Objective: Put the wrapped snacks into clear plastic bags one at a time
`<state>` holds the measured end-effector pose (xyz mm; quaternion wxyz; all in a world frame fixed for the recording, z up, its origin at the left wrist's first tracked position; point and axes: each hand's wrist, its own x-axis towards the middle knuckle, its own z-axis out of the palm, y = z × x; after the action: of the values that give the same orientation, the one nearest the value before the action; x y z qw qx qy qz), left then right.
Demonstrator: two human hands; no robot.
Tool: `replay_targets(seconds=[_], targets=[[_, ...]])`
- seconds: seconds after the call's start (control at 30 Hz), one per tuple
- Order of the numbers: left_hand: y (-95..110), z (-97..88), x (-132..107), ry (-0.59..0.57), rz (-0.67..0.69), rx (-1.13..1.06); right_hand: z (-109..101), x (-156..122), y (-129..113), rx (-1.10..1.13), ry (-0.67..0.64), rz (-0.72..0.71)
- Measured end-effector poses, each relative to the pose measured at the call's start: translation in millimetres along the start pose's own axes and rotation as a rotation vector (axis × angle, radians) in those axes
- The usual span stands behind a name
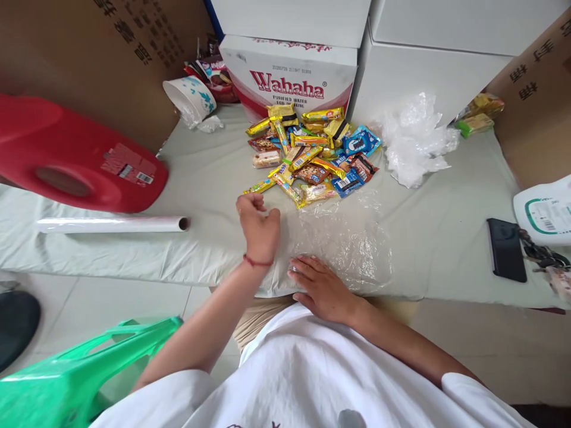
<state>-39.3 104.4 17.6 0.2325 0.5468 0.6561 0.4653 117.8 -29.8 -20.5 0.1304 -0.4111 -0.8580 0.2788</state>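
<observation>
My left hand (pixel 259 224) hovers over or rests on the cloth at the lower left of the snack pile, its fingers half curled and the thumb apart from them. Nothing shows in its grasp. A thin red cord circles the wrist. Lying flat near the table's front edge, my right hand (pixel 323 286) presses on the left part of a clear, crinkled plastic sheet (pixel 352 244). Behind the sheet is a heap of small wrapped snacks (pixel 307 169) in yellow, blue and brown packets. The nearest packets touch or overlap the sheet's far edge.
A red jug (pixel 84 157) and a roll of film (pixel 111 224) lie left. A paper cup (pixel 190 98) leans at the back beside a Wahaha box (pixel 294 77). Crumpled clear plastic (pixel 417 139), a phone (pixel 507 249) and a white bottle (pixel 546 211) are right. A green stool (pixel 89 362) stands below.
</observation>
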Motion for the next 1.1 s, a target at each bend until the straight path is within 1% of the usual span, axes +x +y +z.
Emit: replay_targets(seconds=[0.03, 0.07, 0.13, 0.17, 0.2, 0.27, 0.3, 0.33, 0.37, 0.4, 0.43, 0.47, 0.5, 0.53, 0.57, 0.6, 0.63, 0.67, 0.73, 0.77, 0.8, 0.87, 0.9, 0.97, 1.0, 1.03, 1.07, 1.1], targets=[[4, -4.4, -13, 0.04, 0.093, 0.026, -2, 2, -2, 0.01, -0.004, 0.012], [7, -5.7, -25, -0.061, 0.201, 0.041, -3, 5, -3, 0.021, -0.009, 0.016], [9, 1.9, -41, -0.333, 0.362, 0.116, -2, 9, -8, 0.046, -0.009, 0.016], [8, 9.9, -45, -0.435, 0.4, 0.185, 0, 10, -12, 0.059, -0.003, 0.02], [4, 19.1, -46, -0.501, 0.411, 0.274, 2, 10, -17, 0.07, 0.008, 0.03], [-6, 36.7, -41, -0.542, 0.397, 0.459, 3, 8, -25, 0.101, 0.019, 0.04], [-11, 42.8, -37, -0.556, 0.4, 0.533, 0, 6, -27, 0.137, -0.005, 0.007], [-16, 46.4, -35, -0.569, 0.414, 0.587, -7, 4, -26, 0.187, -0.041, -0.038], [-21, 47.4, -33, -0.584, 0.439, 0.622, -18, 3, -21, 0.24, -0.069, -0.075], [-24, 46.2, -32, -0.599, 0.468, 0.645, -34, 3, -12, 0.279, -0.065, -0.089], [-27, 43.4, -33, -0.608, 0.492, 0.663, -53, 4, 3, 0.288, -0.029, -0.061], [-28, 39.9, -34, -0.613, 0.511, 0.677, -74, 8, 22, 0.241, 0.09, 0.037], [-29, 36.3, -36, -0.615, 0.526, 0.688, -96, 14, 44, 0.123, 0.253, 0.148], [-29, 33.3, -37, -0.615, 0.537, 0.695, -118, 22, 68, -0.032, 0.369, 0.239], [-29, 31.0, -39, -0.614, 0.545, 0.7, -137, 32, 93, -0.168, 0.424, 0.304], [-29, 29.7, -40, -0.614, 0.549, 0.701, -154, 44, 117, -0.27, 0.434, 0.339], [-28, 29.3, -41, -0.615, 0.55, 0.701, -166, 57, 138, -0.343, 0.368, 0.331], [-28, 29.4, -41, -0.619, 0.549, 0.701, -175, 69, 156, -0.386, 0.252, 0.29], [-27, 30.3, -40, -0.622, 0.54, 0.7, -186, 88, 180, -0.449, 0.058, 0.247], [-27, 30.7, -39, -0.624, 0.535, 0.7, -188, 93, 187, -0.482, -0.001, 0.247], [-27, 31.0, -38, -0.624, 0.529, 0.699, -191, 94, 190, -0.518, -0.029, 0.265], [-27, 31.5, -38, -0.625, 0.518, 0.694, -199, 85, 190, -0.584, -0.007, 0.32], [-27, 31.8, -39, -0.623, 0.514, 0.69, -204, 76, 187, -0.602, 0.038, 0.346], [-28, 32.8, -40, -0.616, 0.513, 0.684, -213, 55, 174, -0.587, 0.197, 0.385], [-29, 33.4, -40, -0.61, 0.512, 0.681, -214, 45, 165, -0.548, 0.278, 0.378], [-29, 33.8, -40, -0.605, 0.51, 0.677, -212, 37, 154, -0.488, 0.329, 0.344], [-29, 33.9, -39, -0.6, 0.505, 0.671, -205, 31, 141, -0.413, 0.331, 0.284], [-29, 33.6, -38, -0.6, 0.497, 0.66, -194, 28, 129, -0.334, 0.286, 0.207]])
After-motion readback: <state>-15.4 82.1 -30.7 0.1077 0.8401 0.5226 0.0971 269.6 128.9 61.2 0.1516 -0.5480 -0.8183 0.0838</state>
